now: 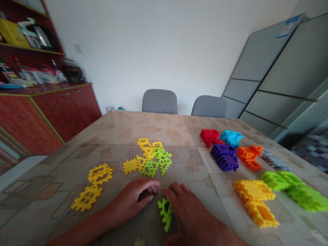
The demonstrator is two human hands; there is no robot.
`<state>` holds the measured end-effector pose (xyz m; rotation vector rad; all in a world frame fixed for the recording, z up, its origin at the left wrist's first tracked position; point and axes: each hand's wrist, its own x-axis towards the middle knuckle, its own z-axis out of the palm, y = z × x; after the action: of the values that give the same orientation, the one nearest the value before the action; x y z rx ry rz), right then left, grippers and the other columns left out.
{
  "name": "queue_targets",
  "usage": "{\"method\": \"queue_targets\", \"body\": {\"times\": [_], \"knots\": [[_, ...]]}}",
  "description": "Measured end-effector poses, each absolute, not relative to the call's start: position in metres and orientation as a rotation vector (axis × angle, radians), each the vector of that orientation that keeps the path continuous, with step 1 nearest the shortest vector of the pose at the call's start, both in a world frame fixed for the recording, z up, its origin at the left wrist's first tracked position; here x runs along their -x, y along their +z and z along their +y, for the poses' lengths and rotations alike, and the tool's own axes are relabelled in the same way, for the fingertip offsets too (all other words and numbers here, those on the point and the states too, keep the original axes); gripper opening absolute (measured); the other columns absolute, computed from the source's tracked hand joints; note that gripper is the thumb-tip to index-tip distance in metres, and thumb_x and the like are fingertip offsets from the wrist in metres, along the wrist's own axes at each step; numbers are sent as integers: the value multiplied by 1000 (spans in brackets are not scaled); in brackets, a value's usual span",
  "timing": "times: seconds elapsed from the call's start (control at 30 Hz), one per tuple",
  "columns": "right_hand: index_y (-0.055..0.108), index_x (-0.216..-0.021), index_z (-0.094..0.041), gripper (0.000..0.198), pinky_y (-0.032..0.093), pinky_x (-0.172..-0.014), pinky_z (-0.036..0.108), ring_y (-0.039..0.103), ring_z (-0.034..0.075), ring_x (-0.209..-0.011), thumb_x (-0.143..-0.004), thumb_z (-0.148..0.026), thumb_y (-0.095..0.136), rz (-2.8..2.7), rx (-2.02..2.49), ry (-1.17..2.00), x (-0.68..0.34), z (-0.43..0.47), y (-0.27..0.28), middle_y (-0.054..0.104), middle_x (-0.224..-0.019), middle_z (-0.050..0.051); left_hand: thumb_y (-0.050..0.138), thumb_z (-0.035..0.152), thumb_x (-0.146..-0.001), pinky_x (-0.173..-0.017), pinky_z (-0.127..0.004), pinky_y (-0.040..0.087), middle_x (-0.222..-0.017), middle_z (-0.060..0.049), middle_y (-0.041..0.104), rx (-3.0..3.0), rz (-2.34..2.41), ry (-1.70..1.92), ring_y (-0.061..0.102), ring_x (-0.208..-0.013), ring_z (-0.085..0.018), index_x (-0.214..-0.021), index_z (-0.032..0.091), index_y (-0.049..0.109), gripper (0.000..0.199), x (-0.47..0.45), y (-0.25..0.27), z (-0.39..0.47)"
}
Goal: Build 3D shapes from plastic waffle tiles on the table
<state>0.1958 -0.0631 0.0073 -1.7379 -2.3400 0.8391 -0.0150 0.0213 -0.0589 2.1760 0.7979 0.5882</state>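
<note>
In the head view, a green triangular interlocking tile [165, 213] with notched edges lies on the table, partly covered by my right hand [189, 213]. The fingers of that hand are bent over the tile's upper right side, and its thumb is mostly hidden. To the left, my left hand [137, 198] rests low over the table with nothing in it. Its fingers curve and its thumb stands apart from them. Just beyond both hands lie green triangular tiles [150, 168], touching a cluster of yellow tiles [148, 150].
Yellow window tiles [88, 197] lie left of my left arm. On the right stand stacks of yellow [255, 190], green [304, 194], purple [224, 157], orange [249, 155], red [209, 136] and blue tiles [231, 137]. Two grey chairs [159, 101] stand behind the table.
</note>
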Motion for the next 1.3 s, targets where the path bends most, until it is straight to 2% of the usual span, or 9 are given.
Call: {"method": "queue_targets", "body": {"times": [0.07, 0.23, 0.43, 0.6, 0.97, 1.13, 1.3], "knots": [[50, -139, -22, 93, 43, -104, 52, 50, 36, -122, -55, -29, 90, -2342, 1785, 837, -193, -63, 8, 52, -136, 14, 53, 17, -91, -89, -30, 50, -103, -2, 70, -2182, 788, 586, 65, -97, -18, -114, 26, 62, 26, 15, -61, 22], [55, -133, -18, 76, 47, -101, 47, 51, 34, -122, -63, -25, 84, -2431, 1792, 874, -187, -59, 14, 54, -134, 14, 54, 18, -92, -88, -29, 49, -104, -1, 70, -2204, 762, 595, 65, -97, -18, -114, 27, 63, 25, 17, -65, 25], [44, -146, -23, 87, 48, -99, 50, 53, 36, -121, -68, -26, 82, -2559, 1751, 903, -190, -54, 25, 52, -138, 15, 53, 20, -94, -88, -28, 48, -104, -1, 69, -2234, 748, 571, 64, -98, -18, -110, 26, 64, 20, 17, -64, 25], [52, -138, -20, 76, 51, -93, 48, 58, 35, -114, -69, -30, 80, -2666, 1688, 842, -192, -48, 23, 55, -134, 16, 52, 21, -95, -87, -29, 48, -104, -2, 69, -2243, 752, 562, 65, -98, -18, -111, 26, 64, 21, 18, -63, 24], [54, -132, -20, 70, 52, -86, 41, 61, 31, -105, -68, -37, 76, -2705, 1497, 769, -202, -44, 10, 58, -125, 12, 52, 20, -94, -87, -28, 49, -104, -1, 69, -2255, 760, 552, 65, -97, -18, -109, 26, 64, 20, 19, -65, 25], [60, -124, -21, 63, 53, -81, 37, 62, 28, -99, -66, -38, 80, -2647, 1511, 760, -218, -49, 28, 60, -116, 9, 54, 20, -93, -85, -25, 50, -102, 1, 70, -2252, 757, 582, 66, -95, -16, -105, 28, 66, 19, 18, -63, 24], [60, -119, -21, 56, 51, -81, 33, 63, 23, -97, -66, -28, 79, -2447, 1674, 586, -270, -62, 62, 60, -114, 6, 54, 21, -93, -82, -21, 53, -100, 2, 73, -2274, 764, 645, 69, -90, -15, -107, 31, 68, 21, 18, -66, 27]]}}
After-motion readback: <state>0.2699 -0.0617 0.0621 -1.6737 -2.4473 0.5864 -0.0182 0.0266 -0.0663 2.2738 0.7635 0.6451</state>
